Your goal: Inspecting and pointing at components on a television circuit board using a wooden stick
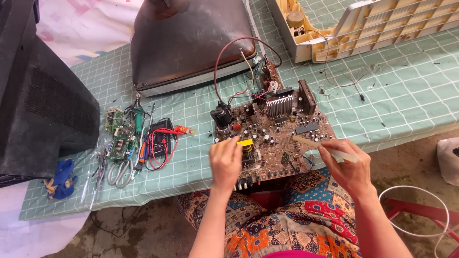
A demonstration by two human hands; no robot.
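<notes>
Hands on circuit board [272, 138], left [225, 160] touching yellow component [245, 143], right [348, 165] gripping pale stick [325, 148]

left hand [225, 161]: my forearm reaches forward, knuckles up, fingers curled down, fingertips pressing | right hand [348, 165]: my wrist angled inward, thumb and fingers pinched closed in a grip

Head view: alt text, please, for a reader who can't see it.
A person's left hand rests on a brown circuit board on a green checked tablecloth, while the right hand holds a pale stick over it. Scissors and small tools lie left.
</notes>
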